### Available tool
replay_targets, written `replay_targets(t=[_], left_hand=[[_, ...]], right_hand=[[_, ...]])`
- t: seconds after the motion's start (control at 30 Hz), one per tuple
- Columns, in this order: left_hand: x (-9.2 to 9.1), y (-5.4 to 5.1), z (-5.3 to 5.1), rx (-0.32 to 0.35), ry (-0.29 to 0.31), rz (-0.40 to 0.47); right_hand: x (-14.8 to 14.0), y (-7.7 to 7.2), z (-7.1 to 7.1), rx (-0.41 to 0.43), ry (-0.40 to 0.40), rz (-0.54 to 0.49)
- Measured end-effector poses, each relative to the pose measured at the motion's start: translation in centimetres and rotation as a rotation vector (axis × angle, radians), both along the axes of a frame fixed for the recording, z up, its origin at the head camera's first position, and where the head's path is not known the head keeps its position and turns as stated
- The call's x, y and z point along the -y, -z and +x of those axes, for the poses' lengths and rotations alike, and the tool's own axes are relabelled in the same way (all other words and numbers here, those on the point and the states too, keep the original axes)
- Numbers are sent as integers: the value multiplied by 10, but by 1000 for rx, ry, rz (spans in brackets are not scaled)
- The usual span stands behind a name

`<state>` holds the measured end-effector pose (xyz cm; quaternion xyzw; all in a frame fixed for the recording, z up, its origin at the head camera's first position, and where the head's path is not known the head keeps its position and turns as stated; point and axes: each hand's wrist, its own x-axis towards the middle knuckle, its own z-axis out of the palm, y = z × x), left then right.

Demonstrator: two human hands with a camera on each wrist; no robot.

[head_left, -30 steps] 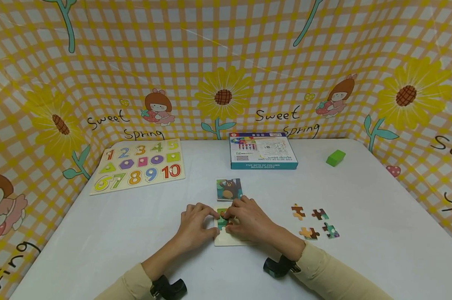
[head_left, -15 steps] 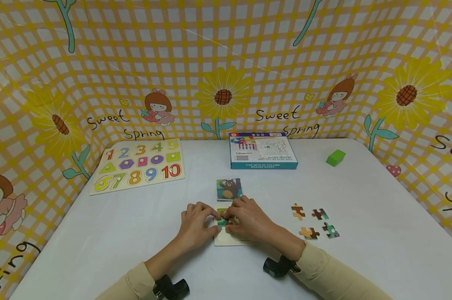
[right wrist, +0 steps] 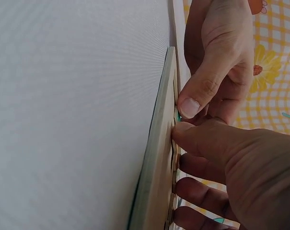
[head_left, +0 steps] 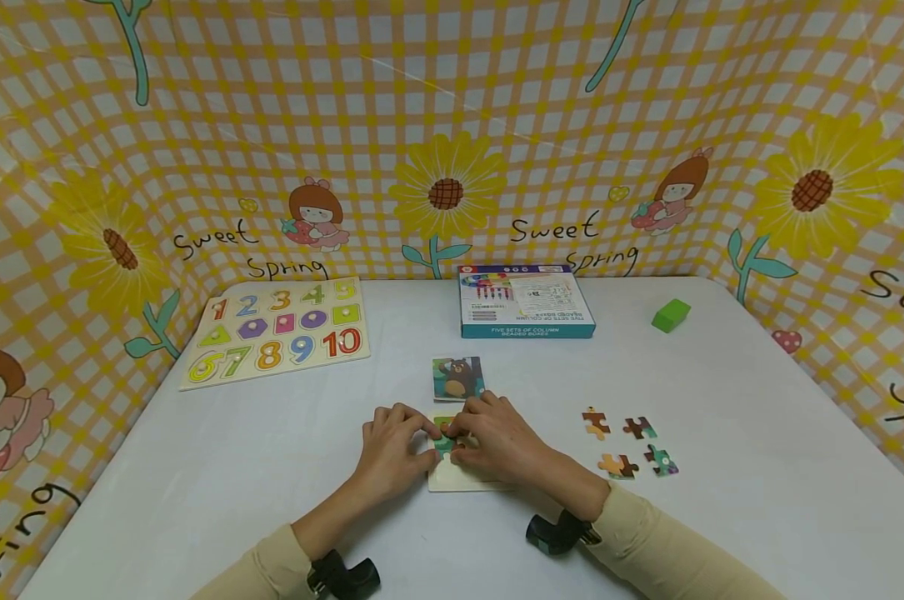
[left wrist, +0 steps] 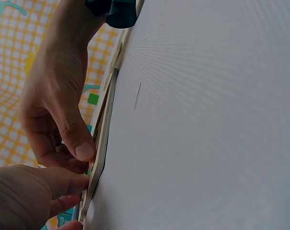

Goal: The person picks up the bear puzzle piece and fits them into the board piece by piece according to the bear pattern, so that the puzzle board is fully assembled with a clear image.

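On the white desk [head_left: 272, 492], the jigsaw board [head_left: 466, 479] lies flat, its near edge uncovered, wide desk surface to its left, four loose jigsaw pieces [head_left: 661, 461] apart at its right, a bear picture [head_left: 457, 379] just beyond; the left hand [head_left: 390, 447], thumb and forefinger spread, touches the board's left side, the right hand [head_left: 502, 439] arches over it, whether pinching a piece I cannot tell

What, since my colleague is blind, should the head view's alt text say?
A person's left hand and right hand touch a partly filled puzzle board on a white table; four loose pieces lie to the right, a bear picture beyond.
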<state>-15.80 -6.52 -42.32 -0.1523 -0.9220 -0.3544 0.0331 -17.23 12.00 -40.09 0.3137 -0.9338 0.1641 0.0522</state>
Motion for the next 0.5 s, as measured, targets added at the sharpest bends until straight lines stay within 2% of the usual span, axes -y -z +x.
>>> replay_targets(t=[0.2,0.5], left_hand=[[0,1,-1,-4,-2,-9],[-1,1,0,-26,-1,-23]], right_hand=[[0,1,-1,-18,6,0],[-1,2,-2,0,-1,2]])
